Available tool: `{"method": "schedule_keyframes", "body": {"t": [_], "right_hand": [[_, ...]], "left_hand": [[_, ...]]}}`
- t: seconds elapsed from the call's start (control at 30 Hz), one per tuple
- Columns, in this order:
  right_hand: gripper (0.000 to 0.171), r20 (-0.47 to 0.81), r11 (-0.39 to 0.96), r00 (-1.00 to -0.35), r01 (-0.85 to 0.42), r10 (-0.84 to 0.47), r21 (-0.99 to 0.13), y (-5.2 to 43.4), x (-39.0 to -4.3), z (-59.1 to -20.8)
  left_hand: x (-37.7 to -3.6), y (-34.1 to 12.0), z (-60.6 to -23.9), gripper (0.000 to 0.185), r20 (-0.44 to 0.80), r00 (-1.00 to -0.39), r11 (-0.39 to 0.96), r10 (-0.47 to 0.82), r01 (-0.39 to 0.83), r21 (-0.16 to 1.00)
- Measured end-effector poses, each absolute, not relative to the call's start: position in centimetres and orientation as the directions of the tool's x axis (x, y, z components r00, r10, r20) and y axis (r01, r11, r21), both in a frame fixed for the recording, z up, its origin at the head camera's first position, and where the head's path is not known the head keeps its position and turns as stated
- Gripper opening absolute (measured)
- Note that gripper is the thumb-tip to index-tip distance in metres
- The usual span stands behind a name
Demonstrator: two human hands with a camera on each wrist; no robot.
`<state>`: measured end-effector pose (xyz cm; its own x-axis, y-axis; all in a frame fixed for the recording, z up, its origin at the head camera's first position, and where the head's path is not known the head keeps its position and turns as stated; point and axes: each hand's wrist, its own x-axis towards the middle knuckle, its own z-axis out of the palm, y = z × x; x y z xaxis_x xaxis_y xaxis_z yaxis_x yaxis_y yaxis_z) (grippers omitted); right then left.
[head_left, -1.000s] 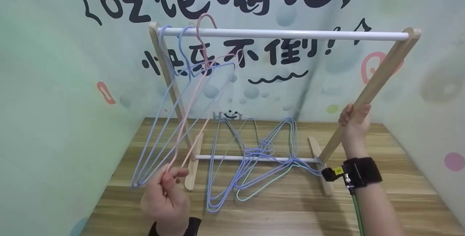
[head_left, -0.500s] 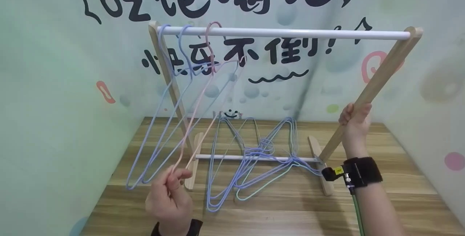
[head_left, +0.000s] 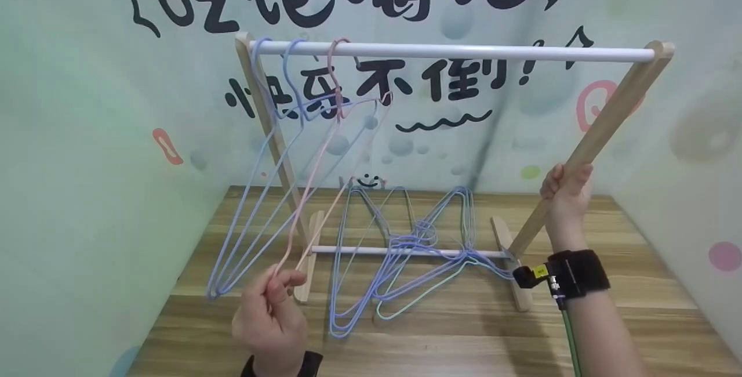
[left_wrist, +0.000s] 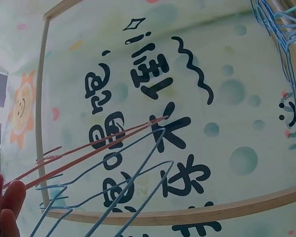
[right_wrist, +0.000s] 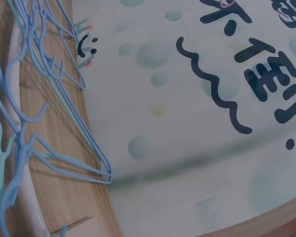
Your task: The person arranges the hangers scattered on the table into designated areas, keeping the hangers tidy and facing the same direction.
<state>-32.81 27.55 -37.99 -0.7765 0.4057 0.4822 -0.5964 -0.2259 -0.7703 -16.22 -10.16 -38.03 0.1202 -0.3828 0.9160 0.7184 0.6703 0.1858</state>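
Note:
My left hand [head_left: 272, 310] pinches the near lower corner of a pink wire hanger [head_left: 313, 177], whose hook loops over the white top bar [head_left: 464, 51] of a wooden rack. To its left two blue hangers [head_left: 284, 159] hang on the same bar near the rack's left post. My right hand [head_left: 567, 203] grips the slanted right post [head_left: 614, 104] about halfway down. In the left wrist view the fingers [left_wrist: 12, 197] hold the pink hanger [left_wrist: 89, 155], with the blue hangers [left_wrist: 116, 173] beside it. No part of the right hand shows in the right wrist view.
Several blue and green hangers [head_left: 406, 243] lie in a tangled pile across the lower bar [head_left: 359, 251], between the rack's feet. Beneath is a wood-grain table [head_left: 429, 348]. A printed wall [head_left: 666, 156] stands behind and at both sides.
The pink hanger's hook has come down onto the bar and shifted right, my left hand moving slightly right with it. The blue hangers swayed a little. My right hand stays put.

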Motion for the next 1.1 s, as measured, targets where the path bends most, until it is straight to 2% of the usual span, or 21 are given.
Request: {"method": "schedule_keyframes", "body": {"t": [0.4,0.87,1.1], "right_hand": [[0.058,0.496,-0.227,-0.777,-0.602,0.388,-0.765,27.7,-32.8,-37.9],[0.060,0.478,-0.228,-0.782,-0.590,0.400,-0.775,27.7,-32.8,-37.9],[0.060,0.470,-0.236,-0.790,-0.581,0.395,-0.779,27.7,-32.7,-37.9]], "left_hand": [[-16.4,-10.9,-38.9,0.033,0.920,0.103,0.708,-0.379,0.673,0.216],[-15.4,-10.2,-37.0,0.041,0.920,0.095,0.725,-0.380,0.649,0.232],[-15.5,-10.4,-37.4,0.039,0.919,0.050,0.692,-0.392,0.674,0.258]]}}
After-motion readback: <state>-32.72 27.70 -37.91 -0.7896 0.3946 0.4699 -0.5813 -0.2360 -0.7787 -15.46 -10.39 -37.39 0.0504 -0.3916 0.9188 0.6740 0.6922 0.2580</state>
